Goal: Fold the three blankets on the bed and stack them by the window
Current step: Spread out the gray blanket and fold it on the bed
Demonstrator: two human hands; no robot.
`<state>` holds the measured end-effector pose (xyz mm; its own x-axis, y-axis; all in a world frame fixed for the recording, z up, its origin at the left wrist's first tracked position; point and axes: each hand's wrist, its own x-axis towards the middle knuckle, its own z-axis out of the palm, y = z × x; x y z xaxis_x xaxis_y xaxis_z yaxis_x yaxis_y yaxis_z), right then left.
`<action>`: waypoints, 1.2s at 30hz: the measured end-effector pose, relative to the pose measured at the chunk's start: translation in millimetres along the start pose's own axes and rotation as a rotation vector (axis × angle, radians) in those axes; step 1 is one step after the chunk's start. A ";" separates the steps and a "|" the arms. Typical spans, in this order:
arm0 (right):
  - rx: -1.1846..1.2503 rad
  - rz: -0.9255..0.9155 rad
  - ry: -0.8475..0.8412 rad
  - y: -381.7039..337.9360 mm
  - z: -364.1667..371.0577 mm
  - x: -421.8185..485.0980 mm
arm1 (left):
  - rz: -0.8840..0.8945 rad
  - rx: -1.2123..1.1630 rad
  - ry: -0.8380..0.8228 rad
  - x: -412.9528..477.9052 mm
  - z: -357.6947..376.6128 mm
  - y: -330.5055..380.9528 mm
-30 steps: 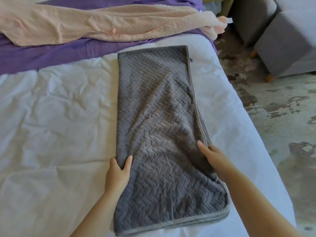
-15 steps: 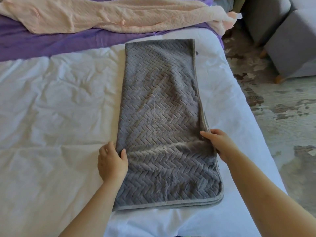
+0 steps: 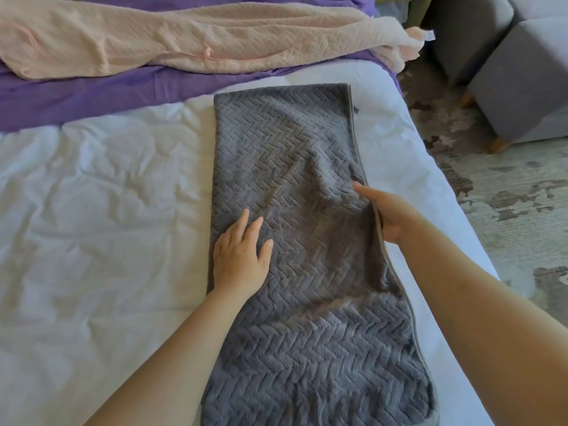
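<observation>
A grey blanket with a herringbone texture lies folded into a long strip on the white bed sheet, running away from me. My left hand rests flat on its left half with fingers spread. My right hand grips the strip's right edge, thumb on top and fingers underneath. A pink blanket lies crumpled across the far end of the bed. Beneath it a purple blanket is spread out unfolded.
The bed's right edge drops to a patterned rug. Grey upholstered seats with wooden feet stand at the far right on the floor.
Both hands have moved farther up the grey strip. My left hand went from its left edge onto its surface with fingers spread. My right hand now clasps the right edge higher up.
</observation>
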<state>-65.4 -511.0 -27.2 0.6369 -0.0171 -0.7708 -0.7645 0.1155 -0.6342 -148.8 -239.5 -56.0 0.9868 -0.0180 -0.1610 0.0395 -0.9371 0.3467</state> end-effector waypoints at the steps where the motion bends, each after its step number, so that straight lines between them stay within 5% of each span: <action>1: 0.018 0.014 -0.031 -6.4 2.5 1.1 | 0.011 0.015 -0.024 8.5 -0.2 -1.2; 6: 0.055 -0.061 -0.127 -18.5 0.5 14.8 | -0.007 0.050 -0.123 33.3 9.3 -9.0; 12: -0.174 -0.100 -0.159 -17.8 -3.6 12.3 | -0.010 0.092 -0.104 32.7 23.8 -11.2; 18: -0.445 -0.282 0.323 -10.4 -9.9 22.3 | -0.009 0.101 -0.060 29.0 25.6 -10.0; 21: -0.458 -0.352 0.410 3.9 -11.9 25.6 | -0.005 0.124 -0.053 27.2 26.2 -10.8; 26: -0.269 -0.203 0.299 11.8 -8.3 17.0 | 0.102 0.189 -0.051 15.6 23.1 -11.7; 32: -0.461 -0.087 0.048 56.2 -24.6 -35.3 | 0.191 0.227 -0.089 -22.4 28.3 -7.2; 36: -0.564 -0.336 0.360 89.3 -35.0 -48.9 | 0.189 0.275 -0.111 -45.0 34.1 -7.8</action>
<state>-168.3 -534.6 -48.2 0.8473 -0.2968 -0.4404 -0.5310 -0.4787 -0.6992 -198.9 -243.3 -82.9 0.9489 -0.2236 -0.2228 -0.2007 -0.9722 0.1207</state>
